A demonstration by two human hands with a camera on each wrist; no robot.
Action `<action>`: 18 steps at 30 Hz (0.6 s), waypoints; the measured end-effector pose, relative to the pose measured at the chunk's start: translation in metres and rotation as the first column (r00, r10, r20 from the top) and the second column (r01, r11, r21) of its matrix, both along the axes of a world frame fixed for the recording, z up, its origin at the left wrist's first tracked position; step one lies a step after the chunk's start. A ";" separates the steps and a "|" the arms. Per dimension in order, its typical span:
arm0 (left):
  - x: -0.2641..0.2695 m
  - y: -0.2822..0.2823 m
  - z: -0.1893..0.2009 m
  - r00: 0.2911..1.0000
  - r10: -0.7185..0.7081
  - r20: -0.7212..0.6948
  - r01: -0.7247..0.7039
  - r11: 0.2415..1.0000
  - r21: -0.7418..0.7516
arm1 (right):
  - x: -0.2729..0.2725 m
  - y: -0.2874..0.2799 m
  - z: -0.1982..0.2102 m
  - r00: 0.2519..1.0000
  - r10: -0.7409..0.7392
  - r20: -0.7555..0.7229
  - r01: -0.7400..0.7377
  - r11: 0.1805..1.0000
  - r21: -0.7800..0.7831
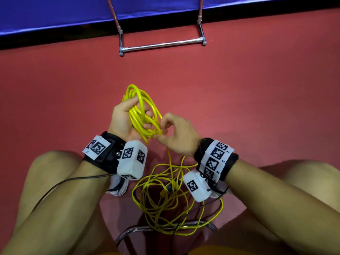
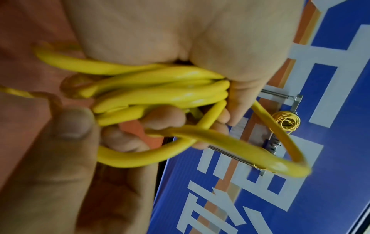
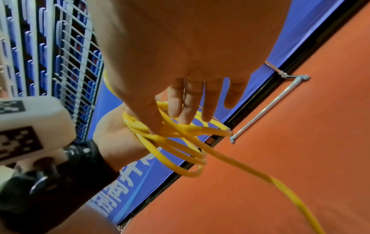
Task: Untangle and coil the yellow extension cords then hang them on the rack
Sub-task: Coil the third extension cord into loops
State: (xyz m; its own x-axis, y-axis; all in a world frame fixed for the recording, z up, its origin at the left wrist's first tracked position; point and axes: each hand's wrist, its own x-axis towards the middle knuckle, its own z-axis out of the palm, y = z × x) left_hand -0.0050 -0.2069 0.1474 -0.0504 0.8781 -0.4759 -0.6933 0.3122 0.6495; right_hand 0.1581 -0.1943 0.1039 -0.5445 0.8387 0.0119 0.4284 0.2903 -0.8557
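My left hand [image 1: 125, 116] grips a coil of yellow extension cord [image 1: 142, 115], with several loops running through its curled fingers [image 2: 164, 117]. My right hand [image 1: 176, 137] sits just right of the coil and pinches a strand of the same cord [image 3: 180, 131] between thumb [image 2: 72, 123] and fingers. From that pinch the cord [image 3: 280, 182] trails down to a loose yellow tangle [image 1: 171, 199] on the floor between my legs, where a dark plug [image 1: 169, 187] lies. In the left wrist view another coiled yellow cord [image 2: 286, 121] hangs on the metal rack [image 2: 294, 101].
The rack's chrome base bar [image 1: 161, 45] stands on the red floor ahead, against a blue banner wall [image 1: 73, 13]. A chrome chair frame [image 1: 165, 229] curves under the tangle. Thin black sensor cables [image 1: 60, 183] run from both wrists. A white wire grid [image 3: 76, 63] stands to the left.
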 end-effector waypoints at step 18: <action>-0.019 -0.007 -0.001 0.980 0.025 -0.197 -0.013 0.998 0.062 | 0.015 0.039 0.016 0.903 -0.362 -0.231 0.283 0.907 -0.313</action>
State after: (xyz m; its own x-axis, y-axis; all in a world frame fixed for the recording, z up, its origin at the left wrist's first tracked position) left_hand -0.0236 -0.2140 0.1464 -0.1549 0.9027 -0.4014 -0.5547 0.2567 0.7914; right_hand 0.1733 -0.1552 0.1199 -0.2507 0.9599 -0.1253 0.1929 -0.0773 -0.9782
